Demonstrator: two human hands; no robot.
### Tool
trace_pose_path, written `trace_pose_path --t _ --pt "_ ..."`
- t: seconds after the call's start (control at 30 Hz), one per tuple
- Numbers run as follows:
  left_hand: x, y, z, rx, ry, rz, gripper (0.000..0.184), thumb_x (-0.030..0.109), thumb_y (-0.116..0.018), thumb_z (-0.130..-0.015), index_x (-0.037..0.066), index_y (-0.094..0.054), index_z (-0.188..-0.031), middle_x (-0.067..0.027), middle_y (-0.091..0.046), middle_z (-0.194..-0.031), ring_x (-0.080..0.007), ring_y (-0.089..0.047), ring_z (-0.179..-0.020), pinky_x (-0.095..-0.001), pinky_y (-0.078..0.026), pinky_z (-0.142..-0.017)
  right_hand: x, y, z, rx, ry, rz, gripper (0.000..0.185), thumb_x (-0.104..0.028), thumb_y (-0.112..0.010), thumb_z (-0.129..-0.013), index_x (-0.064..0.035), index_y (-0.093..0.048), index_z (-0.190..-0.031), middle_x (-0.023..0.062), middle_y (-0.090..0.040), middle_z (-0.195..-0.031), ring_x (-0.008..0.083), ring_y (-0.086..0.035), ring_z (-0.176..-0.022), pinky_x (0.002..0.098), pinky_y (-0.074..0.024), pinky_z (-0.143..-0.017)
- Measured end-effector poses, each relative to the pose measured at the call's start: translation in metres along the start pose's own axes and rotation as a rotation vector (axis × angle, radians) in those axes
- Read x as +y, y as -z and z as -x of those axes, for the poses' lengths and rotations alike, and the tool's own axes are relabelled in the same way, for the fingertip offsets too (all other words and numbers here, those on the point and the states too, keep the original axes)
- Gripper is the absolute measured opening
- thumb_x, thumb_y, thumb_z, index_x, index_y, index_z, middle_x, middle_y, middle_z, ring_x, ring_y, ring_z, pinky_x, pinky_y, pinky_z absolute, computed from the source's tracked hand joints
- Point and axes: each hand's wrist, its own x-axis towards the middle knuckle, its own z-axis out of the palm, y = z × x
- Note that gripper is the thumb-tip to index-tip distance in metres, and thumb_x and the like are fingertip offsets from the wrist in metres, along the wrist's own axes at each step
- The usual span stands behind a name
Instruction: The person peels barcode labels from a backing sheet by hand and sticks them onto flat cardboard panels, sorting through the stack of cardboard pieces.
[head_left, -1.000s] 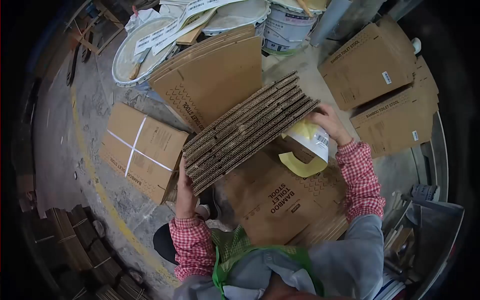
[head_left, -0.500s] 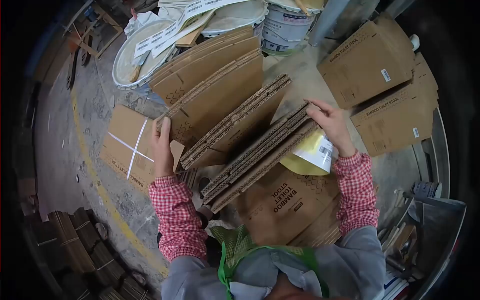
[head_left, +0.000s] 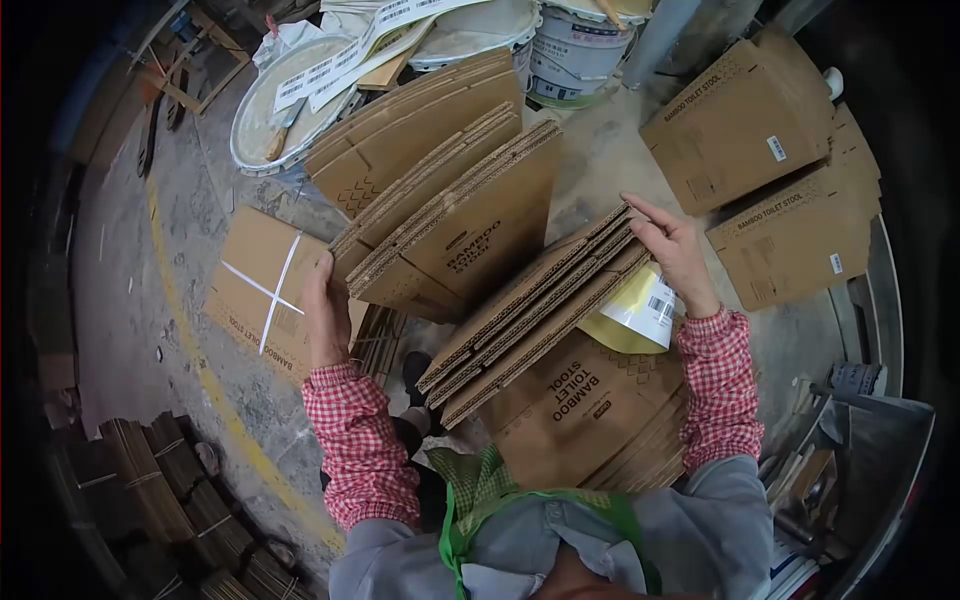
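Note:
Several flattened cardboard cartons stand on edge in front of me in leaning groups. My left hand (head_left: 324, 312) is at the left end of the far group (head_left: 430, 180), its fingers closed at the edges and partly hidden. Against that group leans a middle bundle (head_left: 500, 225), its printed "BAMBOO TOILET STOOL" face towards me. Between thumb and fingers, my right hand (head_left: 678, 258) grips the upper right corner of the near cartons (head_left: 535, 315), which tilt with their edges up. Below them lie more printed flat cartons (head_left: 580, 410).
A yellow and white label roll (head_left: 640, 318) sits beside my right wrist. Lidded buckets (head_left: 575, 60) and a brush (head_left: 283, 135) are at the back. Carton stacks (head_left: 745, 125) stand right, a strapped bundle (head_left: 262, 285) lies left, and a tool bin (head_left: 880, 430) is lower right.
The middle bundle has tipped away from me against the far group, baring its printed face. A wider gap now separates it from the near cartons. Both hands stay at nearly the same places.

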Motion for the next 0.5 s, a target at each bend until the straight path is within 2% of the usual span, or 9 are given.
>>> trace_pose_path --t 0.07,0.17,0.23,0.27,0.33,0.37,0.4,0.47,0.5 --pt "0.007 -0.004 0.006 -0.065 0.027 -0.033 0.028 0.024 -0.056 -0.091 0.006 -0.060 -0.112 0.0026 -0.055 -0.094 -0.0057 -0.049 -0.084 -0.0220 -0.040 -0.079 -0.005 -0.002 -0.004 -0.013 0.020 0.108 0.039 -0.013 -0.052 -0.089 0.0012 -0.055 -0.125 -0.0083 -0.044 -0.069 0.0023 -0.038 -0.062 0.0187 -0.0336 -0.056" --pt "0.026 -0.036 0.024 -0.115 -0.098 -0.186 0.029 0.019 -0.054 -0.092 0.007 -0.059 -0.118 0.0017 -0.053 -0.098 -0.0070 -0.046 -0.085 -0.0233 -0.039 -0.079 -0.012 -0.004 -0.014 -0.062 0.130 0.306 0.042 -0.017 -0.046 -0.089 0.0028 -0.054 -0.125 -0.0080 -0.037 -0.064 0.0035 -0.034 -0.059 0.0204 -0.0310 -0.053" --pt "0.028 -0.048 0.032 -0.054 -0.432 -0.602 0.030 0.015 -0.051 -0.092 0.007 -0.059 -0.120 -0.0034 -0.053 -0.109 -0.0118 -0.048 -0.091 -0.0264 -0.040 -0.084 -0.009 -0.004 -0.019 -0.067 0.106 0.342 0.040 -0.015 -0.048 -0.088 0.0025 -0.056 -0.123 -0.0072 -0.038 -0.064 0.0039 -0.034 -0.058 0.0212 -0.0318 -0.053" --pt "0.023 -0.041 0.026 -0.106 -0.687 -0.905 0.031 0.012 -0.054 -0.090 0.009 -0.060 -0.120 -0.0099 -0.049 -0.124 -0.0201 -0.049 -0.105 -0.0306 -0.040 -0.092 -0.009 -0.007 -0.015 -0.026 0.118 0.295 0.038 -0.014 -0.049 -0.088 0.0018 -0.057 -0.121 -0.0071 -0.038 -0.063 0.0043 -0.035 -0.057 0.0216 -0.0321 -0.053" --pt "0.024 -0.052 0.037 -0.093 -0.630 -0.965 0.032 0.013 -0.061 -0.086 0.010 -0.062 -0.119 -0.0150 -0.044 -0.132 -0.0281 -0.046 -0.117 -0.0352 -0.038 -0.098 -0.008 0.000 -0.004 -0.024 0.099 0.381 0.036 -0.013 -0.049 -0.089 0.0010 -0.058 -0.121 -0.0076 -0.040 -0.064 0.0039 -0.036 -0.057 0.0212 -0.0318 -0.053" --pt "0.022 -0.046 0.032 -0.100 -0.620 -0.993 0.038 0.017 -0.068 -0.082 0.011 -0.062 -0.119 -0.0177 -0.039 -0.137 -0.0324 -0.043 -0.123 -0.0378 -0.038 -0.100 0.006 0.008 0.002 -0.027 0.016 0.240 0.034 -0.015 -0.049 -0.092 0.0002 -0.059 -0.121 -0.0061 -0.049 -0.071 0.0037 -0.042 -0.065 0.0191 -0.0363 -0.059" --pt "0.027 -0.047 0.030 -0.102 -0.604 -1.014 0.040 0.020 -0.070 -0.081 0.012 -0.062 -0.119 -0.0191 -0.038 -0.138 -0.0334 -0.043 -0.123 -0.0388 -0.038 -0.101 0.008 0.007 0.008 -0.042 0.003 0.244 0.034 -0.015 -0.049 -0.092 0.0002 -0.059 -0.121 -0.0061 -0.049 -0.071 0.0037 -0.042 -0.065 0.0191 -0.0363 -0.059" --pt "0.031 -0.043 0.022 -0.145 -0.558 -1.044 0.050 0.027 -0.073 -0.078 0.013 -0.058 -0.124 -0.0228 -0.035 -0.140 -0.0363 -0.040 -0.126 -0.0413 -0.038 -0.102 0.004 0.009 0.025 0.026 0.055 0.174 0.033 -0.016 -0.049 -0.094 -0.0005 -0.059 -0.121 -0.0029 -0.058 -0.084 0.0042 -0.047 -0.075 0.0182 -0.0406 -0.069" --pt "0.034 -0.042 0.021 -0.180 -0.504 -1.026 0.054 0.030 -0.073 -0.077 0.014 -0.056 -0.127 -0.0234 -0.034 -0.140 -0.0370 -0.039 -0.127 -0.0415 -0.037 -0.102 -0.006 0.009 0.033 0.018 -0.011 0.210 0.033 -0.015 -0.049 -0.094 -0.0003 -0.059 -0.122 0.0004 -0.062 -0.095 0.0055 -0.051 -0.083 0.0188 -0.0425 -0.078"
